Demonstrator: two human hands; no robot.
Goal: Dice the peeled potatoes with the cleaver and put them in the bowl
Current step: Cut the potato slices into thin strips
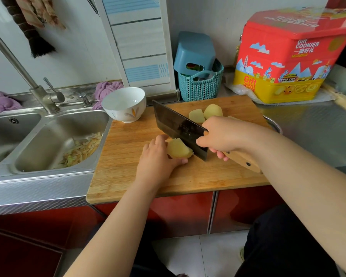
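A person is standing at a kitchen counter, the right hand [224,134] gripping the wooden handle of a cleaver [180,129], its blade resting edge-down near the middle of a wooden cutting board [128,172]. The left hand [158,156] is curling around a peeled potato piece [179,149], steadying it against the blade's left face. Two more potato pieces [205,113] are lying near the board's far edge, partly behind the right hand. A white bowl [124,103] is sitting at the board's far left corner, beside a steel sink [54,144] holding peelings [82,150].
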